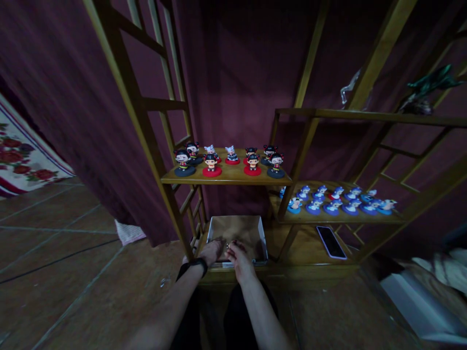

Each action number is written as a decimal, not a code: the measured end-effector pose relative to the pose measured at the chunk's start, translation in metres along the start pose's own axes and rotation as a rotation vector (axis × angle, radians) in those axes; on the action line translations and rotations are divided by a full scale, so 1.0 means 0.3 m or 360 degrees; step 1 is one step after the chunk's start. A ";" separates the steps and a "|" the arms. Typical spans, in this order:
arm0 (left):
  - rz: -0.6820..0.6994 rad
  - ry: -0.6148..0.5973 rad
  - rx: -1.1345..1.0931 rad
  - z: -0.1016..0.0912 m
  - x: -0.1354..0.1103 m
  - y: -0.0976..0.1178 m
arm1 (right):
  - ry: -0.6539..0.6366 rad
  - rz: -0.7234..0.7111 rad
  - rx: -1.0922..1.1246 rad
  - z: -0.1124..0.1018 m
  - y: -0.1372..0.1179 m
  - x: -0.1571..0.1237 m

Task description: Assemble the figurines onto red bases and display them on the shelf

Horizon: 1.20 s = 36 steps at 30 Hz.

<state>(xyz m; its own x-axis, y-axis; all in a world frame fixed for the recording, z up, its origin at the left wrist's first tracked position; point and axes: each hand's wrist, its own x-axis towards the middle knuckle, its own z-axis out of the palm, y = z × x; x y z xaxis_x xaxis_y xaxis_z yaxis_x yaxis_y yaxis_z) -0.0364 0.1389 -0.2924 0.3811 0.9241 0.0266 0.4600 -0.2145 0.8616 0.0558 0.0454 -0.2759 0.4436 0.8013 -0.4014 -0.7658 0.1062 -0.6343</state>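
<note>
Box [248,229] flat, open side up

And you're on the head camera, facing forward and down: your left hand [212,251] and right hand [238,254] close in, below centre, the wooden shelf [226,181] just beyond, tiled floor [54,253] out left.

I can read no text, brand or number here. On the near wall of the white box [265,243], by the bottom shelf's [302,249] left end, I see a pale patch [228,265], too small and dim to tell whether it bears print.
</note>
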 end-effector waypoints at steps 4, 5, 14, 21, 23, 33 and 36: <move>-0.0239 0.0107 -0.0330 -0.003 -0.039 0.020 | -0.0021 0.0026 0.0066 -0.005 -0.016 0.002; -0.0365 0.0194 -0.0627 0.001 -0.058 0.025 | -0.0033 0.0034 0.0066 -0.006 -0.019 0.000; -0.0687 0.0382 -0.1982 -0.026 -0.300 0.052 | -0.0281 -0.0032 -0.0203 0.009 0.002 -0.052; -0.0523 0.0416 -0.1915 -0.047 -0.410 0.104 | -0.0391 -0.0165 -0.0450 -0.001 0.033 -0.125; -0.0491 0.0386 -0.1929 -0.049 -0.436 0.112 | -0.0452 -0.0211 -0.0486 -0.011 0.037 -0.138; -0.0461 0.0348 -0.1907 -0.043 -0.487 0.129 | -0.0642 -0.0252 -0.0553 -0.048 0.022 -0.167; -0.0444 0.0284 -0.1986 -0.037 -0.487 0.121 | -0.0636 -0.0294 -0.0587 -0.057 0.022 -0.166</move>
<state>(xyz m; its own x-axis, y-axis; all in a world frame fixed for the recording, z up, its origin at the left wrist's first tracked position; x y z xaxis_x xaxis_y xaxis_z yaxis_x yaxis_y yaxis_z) -0.0843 -0.0005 -0.2593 0.2378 0.9396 -0.2461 -0.5866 0.3408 0.7346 0.0366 -0.0037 -0.2715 0.2894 0.9568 -0.0266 -0.4473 0.1106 -0.8875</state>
